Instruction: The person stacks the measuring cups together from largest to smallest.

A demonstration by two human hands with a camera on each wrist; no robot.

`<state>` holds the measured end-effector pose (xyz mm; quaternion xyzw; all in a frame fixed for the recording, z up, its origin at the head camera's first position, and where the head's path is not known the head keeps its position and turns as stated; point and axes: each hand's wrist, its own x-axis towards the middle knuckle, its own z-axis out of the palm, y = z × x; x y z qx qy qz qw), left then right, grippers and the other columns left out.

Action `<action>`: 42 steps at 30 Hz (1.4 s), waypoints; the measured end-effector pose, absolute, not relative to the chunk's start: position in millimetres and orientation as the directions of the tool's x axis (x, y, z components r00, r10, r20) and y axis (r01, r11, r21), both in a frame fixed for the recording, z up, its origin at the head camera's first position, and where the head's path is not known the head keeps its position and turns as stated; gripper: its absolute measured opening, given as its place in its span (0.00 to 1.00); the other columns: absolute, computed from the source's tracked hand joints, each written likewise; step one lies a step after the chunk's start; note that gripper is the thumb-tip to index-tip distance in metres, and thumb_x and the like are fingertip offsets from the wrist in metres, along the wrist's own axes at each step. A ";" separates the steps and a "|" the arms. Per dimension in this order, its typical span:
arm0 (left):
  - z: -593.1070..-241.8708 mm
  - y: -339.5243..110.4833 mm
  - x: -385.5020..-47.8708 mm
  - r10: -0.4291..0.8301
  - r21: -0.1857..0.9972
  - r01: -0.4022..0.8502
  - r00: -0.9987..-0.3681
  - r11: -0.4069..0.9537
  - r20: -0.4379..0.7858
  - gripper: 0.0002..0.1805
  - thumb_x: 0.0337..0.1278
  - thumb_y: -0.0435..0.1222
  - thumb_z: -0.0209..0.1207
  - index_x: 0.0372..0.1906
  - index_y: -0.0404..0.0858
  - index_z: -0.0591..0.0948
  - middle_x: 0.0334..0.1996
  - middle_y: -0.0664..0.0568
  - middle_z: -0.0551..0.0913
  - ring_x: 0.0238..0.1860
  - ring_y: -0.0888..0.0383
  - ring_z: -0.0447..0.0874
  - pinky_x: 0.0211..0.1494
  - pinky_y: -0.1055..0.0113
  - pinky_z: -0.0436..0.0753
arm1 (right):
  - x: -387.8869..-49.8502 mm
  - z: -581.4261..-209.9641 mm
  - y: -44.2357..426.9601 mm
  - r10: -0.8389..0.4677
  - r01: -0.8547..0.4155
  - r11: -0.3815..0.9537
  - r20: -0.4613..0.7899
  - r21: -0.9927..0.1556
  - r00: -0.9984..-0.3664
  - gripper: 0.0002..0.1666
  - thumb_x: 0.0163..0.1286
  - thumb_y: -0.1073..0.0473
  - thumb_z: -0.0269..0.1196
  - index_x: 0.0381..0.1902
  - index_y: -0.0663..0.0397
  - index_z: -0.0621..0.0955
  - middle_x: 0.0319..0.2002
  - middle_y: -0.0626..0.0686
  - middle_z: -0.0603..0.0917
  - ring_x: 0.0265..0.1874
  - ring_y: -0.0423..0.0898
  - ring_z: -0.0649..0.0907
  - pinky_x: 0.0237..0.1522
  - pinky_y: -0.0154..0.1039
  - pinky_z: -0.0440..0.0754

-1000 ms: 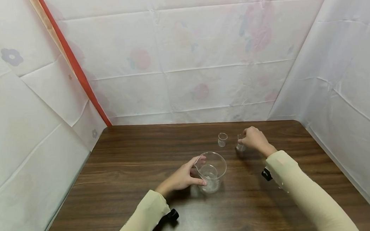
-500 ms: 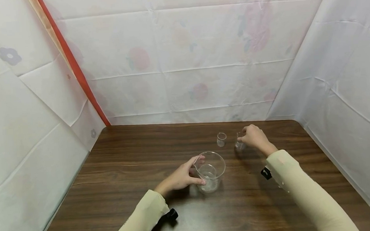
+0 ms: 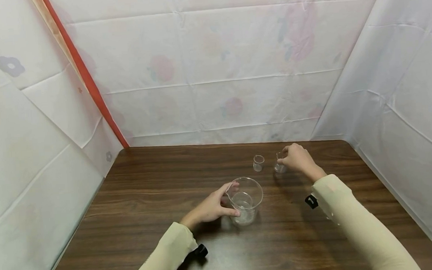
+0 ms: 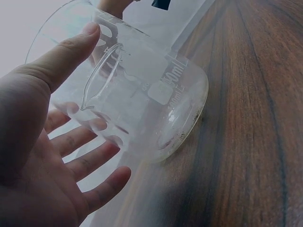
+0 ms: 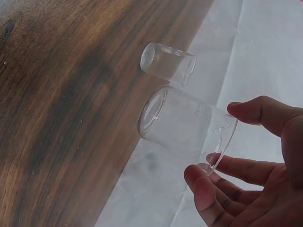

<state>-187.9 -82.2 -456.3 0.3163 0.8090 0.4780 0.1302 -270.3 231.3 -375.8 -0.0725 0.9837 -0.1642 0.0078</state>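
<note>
A large glass beaker [image 3: 255, 205] stands on the table, and what looks like a smaller beaker [image 3: 242, 200] sits inside it. My left hand [image 3: 212, 207] grips its left side, thumb in front and fingers behind. In the left wrist view the thumb of that hand [image 4: 38, 142] lies against the glass of the large beaker [image 4: 161, 113]. Farther back, my right hand [image 3: 298, 161] pinches the rim of a small beaker [image 3: 280, 168]. The right wrist view shows thumb and fingertips of the hand [image 5: 265, 175] at the rim of this small beaker [image 5: 175, 123].
Another, smaller beaker [image 3: 258, 163] stands upright just left of the one at my right hand; the right wrist view shows it [image 5: 168, 61] too. White patterned sheets [image 3: 197, 70] rise behind and beside the brown wooden table [image 3: 148, 188]. A red strip [image 3: 86, 72] runs down at the left.
My right hand has shifted slightly away toward the table's back edge, together with the small beaker. The left hand and large beaker keep their place, apart from a slight shift of the view.
</note>
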 end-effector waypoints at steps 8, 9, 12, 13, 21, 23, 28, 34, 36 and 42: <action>-456.1 -81.8 -186.7 0.630 0.856 0.385 -0.771 0.346 0.093 0.45 0.50 0.45 0.71 0.72 0.48 0.62 0.67 0.49 0.73 0.67 0.52 0.71 0.58 0.58 0.79 | -268.9 -370.9 230.6 -0.149 -0.151 0.934 0.031 -0.325 -0.988 0.28 0.62 0.50 0.66 0.51 0.69 0.81 0.46 0.66 0.85 0.46 0.63 0.83 0.49 0.57 0.79; -456.1 -81.7 -186.7 0.630 0.856 0.387 -0.771 0.343 0.096 0.45 0.50 0.45 0.71 0.72 0.48 0.62 0.66 0.49 0.73 0.67 0.52 0.71 0.58 0.58 0.79 | -268.6 -370.4 230.6 -0.150 -0.152 0.933 0.032 -0.326 -0.988 0.28 0.62 0.50 0.66 0.52 0.68 0.81 0.46 0.66 0.85 0.46 0.63 0.83 0.49 0.57 0.79; -455.7 -81.3 -187.0 0.630 0.855 0.387 -0.771 0.346 0.094 0.45 0.50 0.45 0.72 0.72 0.48 0.62 0.66 0.50 0.73 0.67 0.53 0.71 0.58 0.60 0.79 | -267.2 -368.6 230.2 -0.152 -0.153 0.931 0.030 -0.330 -0.988 0.28 0.63 0.50 0.66 0.52 0.67 0.81 0.47 0.66 0.84 0.46 0.62 0.83 0.49 0.57 0.79; -456.0 -81.3 -187.0 0.631 0.854 0.390 -0.770 0.344 0.097 0.45 0.50 0.45 0.72 0.72 0.48 0.62 0.66 0.50 0.74 0.67 0.53 0.71 0.58 0.60 0.79 | -266.6 -367.8 229.7 -0.153 -0.155 0.931 0.030 -0.330 -0.988 0.28 0.63 0.50 0.66 0.52 0.66 0.81 0.47 0.66 0.84 0.46 0.62 0.83 0.49 0.57 0.79; -456.9 -81.8 -187.1 0.631 0.858 0.383 -0.770 0.341 0.093 0.44 0.50 0.44 0.71 0.72 0.48 0.62 0.67 0.50 0.73 0.68 0.53 0.70 0.59 0.59 0.79 | -262.8 -361.8 225.3 -0.178 -0.191 0.927 0.069 -0.323 -0.982 0.28 0.60 0.51 0.67 0.51 0.67 0.81 0.46 0.66 0.85 0.45 0.62 0.83 0.48 0.57 0.78; -453.1 -81.2 -184.9 0.630 0.864 0.378 -0.771 0.332 0.095 0.44 0.51 0.42 0.71 0.72 0.45 0.62 0.67 0.47 0.73 0.68 0.50 0.70 0.59 0.55 0.79 | -261.1 -359.8 224.5 -0.183 -0.199 0.927 0.079 -0.317 -0.980 0.28 0.60 0.52 0.67 0.51 0.68 0.81 0.47 0.67 0.83 0.46 0.62 0.82 0.49 0.58 0.78; -454.1 -80.8 -185.5 0.629 0.865 0.378 -0.772 0.331 0.096 0.44 0.51 0.42 0.71 0.72 0.45 0.63 0.66 0.46 0.73 0.67 0.49 0.70 0.59 0.54 0.79 | -258.0 -356.4 222.5 -0.193 -0.212 0.929 0.093 -0.303 -0.977 0.29 0.60 0.51 0.67 0.53 0.68 0.80 0.49 0.68 0.81 0.47 0.63 0.81 0.49 0.58 0.77; -457.8 -81.5 -186.9 0.629 0.856 0.386 -0.771 0.344 0.095 0.44 0.50 0.44 0.71 0.72 0.47 0.62 0.66 0.48 0.74 0.67 0.52 0.71 0.58 0.58 0.79 | -254.9 -352.2 220.0 -0.197 -0.218 0.927 0.099 -0.306 -0.975 0.30 0.60 0.51 0.67 0.54 0.66 0.80 0.46 0.66 0.81 0.44 0.60 0.80 0.46 0.56 0.77; -457.4 -81.6 -186.6 0.629 0.857 0.384 -0.772 0.345 0.093 0.44 0.50 0.44 0.71 0.72 0.47 0.62 0.66 0.49 0.73 0.67 0.52 0.70 0.59 0.58 0.79 | -254.0 -350.7 219.0 -0.203 -0.226 0.924 0.104 -0.309 -0.974 0.30 0.60 0.51 0.67 0.55 0.66 0.80 0.46 0.65 0.80 0.43 0.60 0.80 0.46 0.56 0.76; -457.4 -81.7 -186.8 0.629 0.859 0.381 -0.772 0.343 0.091 0.45 0.50 0.42 0.71 0.72 0.45 0.62 0.67 0.50 0.73 0.68 0.52 0.70 0.58 0.59 0.79 | -252.1 -348.0 216.6 -0.227 -0.255 0.915 0.124 -0.311 -0.966 0.30 0.60 0.51 0.66 0.54 0.66 0.80 0.44 0.65 0.80 0.40 0.57 0.78 0.42 0.53 0.76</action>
